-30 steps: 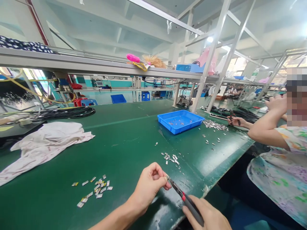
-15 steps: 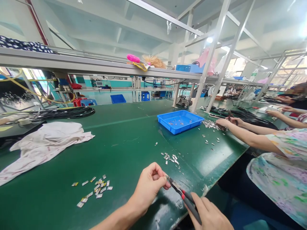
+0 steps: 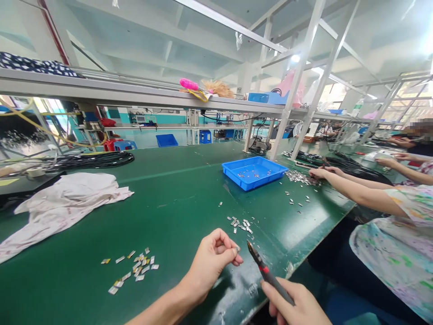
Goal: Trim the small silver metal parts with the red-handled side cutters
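Pinching one metal piece (image 3: 236, 249), left hand (image 3: 211, 262) sits beside right hand (image 3: 297, 307) clasping one pliers (image 3: 267, 273).

Head view, forward-down, seemingly close over bench (image 3: 176, 194)

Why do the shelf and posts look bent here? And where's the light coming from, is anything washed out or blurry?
Head view: the wide-angle lens bows the shelf and splays the white posts. Daylight from the right washes out the windows and the upper corner. The green table shows a soft sheen near its front edge. The left hand and pliers look sharp.
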The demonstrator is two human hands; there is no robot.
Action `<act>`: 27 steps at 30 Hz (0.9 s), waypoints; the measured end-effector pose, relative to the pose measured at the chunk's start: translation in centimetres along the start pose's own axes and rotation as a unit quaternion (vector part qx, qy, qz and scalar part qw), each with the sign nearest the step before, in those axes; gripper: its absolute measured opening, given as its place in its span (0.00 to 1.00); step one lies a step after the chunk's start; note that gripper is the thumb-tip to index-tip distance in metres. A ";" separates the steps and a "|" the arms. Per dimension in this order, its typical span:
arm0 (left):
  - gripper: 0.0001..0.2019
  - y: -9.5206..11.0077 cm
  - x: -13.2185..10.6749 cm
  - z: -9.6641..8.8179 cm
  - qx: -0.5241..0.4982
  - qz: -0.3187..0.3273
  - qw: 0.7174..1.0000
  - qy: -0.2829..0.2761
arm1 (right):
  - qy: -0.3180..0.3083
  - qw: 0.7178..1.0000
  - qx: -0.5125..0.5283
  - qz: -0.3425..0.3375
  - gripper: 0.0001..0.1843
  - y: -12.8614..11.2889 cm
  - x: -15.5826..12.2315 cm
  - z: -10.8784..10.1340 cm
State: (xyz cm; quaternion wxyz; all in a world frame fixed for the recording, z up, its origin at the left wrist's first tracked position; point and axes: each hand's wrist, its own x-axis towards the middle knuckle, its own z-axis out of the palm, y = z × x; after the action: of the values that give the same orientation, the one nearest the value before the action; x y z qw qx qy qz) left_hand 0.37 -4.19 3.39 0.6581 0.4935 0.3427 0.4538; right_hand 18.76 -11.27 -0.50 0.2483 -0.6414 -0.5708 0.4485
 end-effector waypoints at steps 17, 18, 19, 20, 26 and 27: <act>0.07 0.2 -0.2 0.1 0.015 -0.018 0.999 0.023 | 0.388 0.805 -0.412 -0.177 0.22 -0.4 5.1 3.4; 0.07 0.2 -0.3 0.1 0.016 -0.019 0.999 0.028 | 0.390 0.804 -0.413 -0.177 0.22 -0.7 5.3 3.7; 0.07 0.3 -0.3 0.0 0.019 -0.019 0.999 0.033 | 0.392 0.803 -0.412 -0.177 0.22 -0.9 5.4 4.0; 0.07 0.4 -0.2 0.0 0.025 -0.019 0.999 0.039 | 0.394 0.803 -0.410 -0.178 0.21 -0.9 5.5 4.1; 0.07 0.1 0.2 -0.3 0.055 -0.008 0.995 0.077 | 0.412 0.796 -0.396 -0.198 0.19 0.8 4.7 2.4; 0.07 0.0 0.2 -0.3 0.057 -0.008 0.995 0.081 | 0.422 0.787 -0.398 -0.210 0.19 1.1 4.4 2.1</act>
State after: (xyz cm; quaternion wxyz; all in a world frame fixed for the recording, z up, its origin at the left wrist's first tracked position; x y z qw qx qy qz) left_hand 0.13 -3.93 3.28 0.6022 0.4894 0.4241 0.4669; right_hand 17.27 -7.72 -3.72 0.2753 -0.6732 -0.6575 -0.1969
